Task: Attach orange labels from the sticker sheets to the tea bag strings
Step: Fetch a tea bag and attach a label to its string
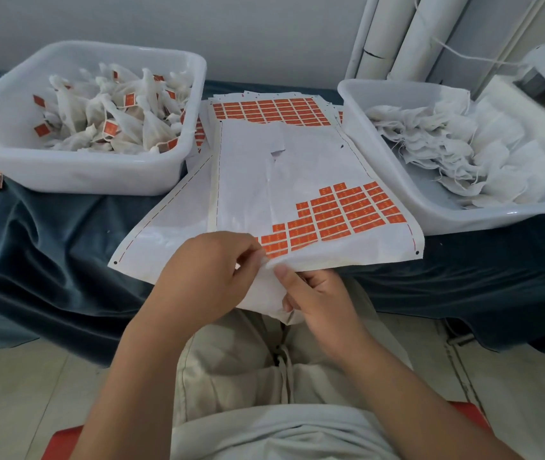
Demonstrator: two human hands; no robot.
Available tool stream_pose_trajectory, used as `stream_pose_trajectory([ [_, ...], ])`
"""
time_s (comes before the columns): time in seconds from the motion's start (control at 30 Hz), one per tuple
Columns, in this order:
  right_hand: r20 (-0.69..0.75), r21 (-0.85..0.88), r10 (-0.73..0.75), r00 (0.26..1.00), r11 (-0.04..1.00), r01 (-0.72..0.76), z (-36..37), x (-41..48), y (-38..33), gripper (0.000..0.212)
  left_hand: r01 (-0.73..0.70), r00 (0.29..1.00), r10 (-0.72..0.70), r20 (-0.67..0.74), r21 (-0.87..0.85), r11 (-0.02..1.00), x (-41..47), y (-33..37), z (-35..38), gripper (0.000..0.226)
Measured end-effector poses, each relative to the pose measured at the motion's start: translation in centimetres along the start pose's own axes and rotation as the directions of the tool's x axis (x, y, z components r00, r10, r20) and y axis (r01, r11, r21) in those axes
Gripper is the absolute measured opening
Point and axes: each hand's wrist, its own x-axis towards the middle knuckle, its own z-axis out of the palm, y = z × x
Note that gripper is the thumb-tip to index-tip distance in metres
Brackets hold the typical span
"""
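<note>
Blue-draped table [48, 244]; left fingers [251, 252] pinching near edge of sticker sheet [248, 180], right fingers [286, 277] clasping tea bag [264, 293].

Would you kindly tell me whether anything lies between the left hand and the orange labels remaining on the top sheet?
Nothing visible does. The left hand has its fingertips beside the nearest orange labels at the near edge of the sticker sheet; the right hand holds a white tea bag just below.

left hand [209, 277] fingers pinched, right hand [317, 298] curled, fingertips nearly meeting
</note>
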Motion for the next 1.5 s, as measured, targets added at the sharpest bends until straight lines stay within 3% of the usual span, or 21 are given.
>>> stream_pose_trajectory([
  [0.07, -0.026, 0.089, 0.046, 0.999, 0.995, -0.043, -0.1, 0.1, 0.0, 0.017, 0.1, 0.986, -0.105, -0.131, -0.043, 0.994, 0.2, 0.0, 0.2, 0.022],
  [0.17, -0.094, 0.135, 0.15, 0.984, 0.981, -0.137, 0.1, -0.1, 0.0, 0.024, 0.282, 0.896, -0.335, -0.292, -0.21, 0.936, 0.4, -0.4, 0.2, 0.02],
  [0.23, -0.067, -0.017, 0.261, 0.963, 0.965, -0.263, 0.2, -0.3, -0.4, 0.032, 0.341, 0.83, -0.451, -0.329, -0.34, 0.876, 0.5, -0.7, 0.0, 0.018],
  [0.3, 0.095, -0.278, 0.415, 0.905, 0.884, -0.376, 0.2, -0.6, -1.3, 0.042, 0.343, 0.795, -0.516, -0.321, -0.463, 0.817, 0.6, -0.7, 0.0, 0.018],
  [0.4, 0.291, -0.452, 0.506, 0.812, 0.821, -0.349, 0.6, -1.5, -2.3, 0.042, 0.294, 0.805, -0.546, -0.233, -0.642, 0.708, 0.6, 0.3, 0.4, 0.023],
  [0.5, 0.228, -0.299, 0.347, 0.91, 0.914, -0.274, 1.2, -2.1, -3.7, 0.037, 0.259, 0.83, -0.55, -0.091, -0.81, 0.526, 0.5, 1.9, 0.9, 0.027],
  [0.6, -0.071, -0.007, 0.156, 0.985, 0.988, -0.157, 0.8, -1.8, -5.1, 0.047, 0.251, 0.834, -0.551, 0.045, -0.919, 0.304, 0.5, 3.2, 1.4, 0.021],
  [0.7, -0.198, -0.031, -0.042, 0.979, 0.999, 0.036, 0.0, -1.7, -5.6, 0.03, 0.268, 0.825, -0.548, 0.134, -0.948, 0.171, 0.4, 4.3, 1.9, 0.025],
  [0.8, -0.21, -0.056, -0.144, 0.967, 0.989, 0.135, -0.4, -1.7, -6.0, 0.01, 0.275, 0.841, -0.523, 0.14, -0.943, 0.189, 0.2, 5.1, 2.2, 0.021],
  [1.0, -0.135, -0.221, -0.213, 0.968, 0.958, 0.181, -0.6, -1.8, -6.4, 0.012, 0.253, 0.845, -0.533, 0.038, -0.907, 0.336, -0.1, 5.7, 2.6, 0.024],
  [1.17, -0.074, -0.194, -0.133, 0.988, 0.974, 0.116, -2.3, -1.4, -7.1, 0.021, 0.317, 0.838, -0.514, 0.183, -0.93, 0.185, 0.4, 5.6, 1.9, 0.031],
  [1.2, -0.054, -0.209, -0.128, 0.99, 0.971, 0.114, -2.7, -1.1, -7.3, 0.021, 0.342, 0.849, -0.487, 0.206, -0.916, 0.208, 0.4, 5.3, 1.7, 0.03],
  [1.3, 0.021, -0.311, -0.159, 0.987, 0.937, 0.158, -3.6, -0.7, -7.6, 0.021, 0.361, 0.91, -0.362, 0.204, -0.819, 0.447, 0.1, 4.4, 1.5, 0.027],
  [1.33, 0.048, -0.343, -0.163, 0.985, 0.924, 0.169, -3.7, -0.7, -7.7, 0.017, 0.362, 0.914, -0.349, 0.209, -0.81, 0.461, 0.1, 4.2, 1.5, 0.022],
  [1.4, 0.08, -0.363, -0.14, 0.987, 0.918, 0.159, -3.9, -0.5, -7.7, 0.016, 0.377, 0.903, -0.363, 0.229, -0.827, 0.417, 0.1, 3.9, 1.5, 0.015],
  [1.5, 0.057, -0.276, -0.006, 0.998, 0.961, 0.021, -4.1, -0.1, -7.0, 0.031, 0.366, 0.86, -0.472, 0.195, -0.88, 0.303, 0.2, 3.6, 1.7, 0.017],
])
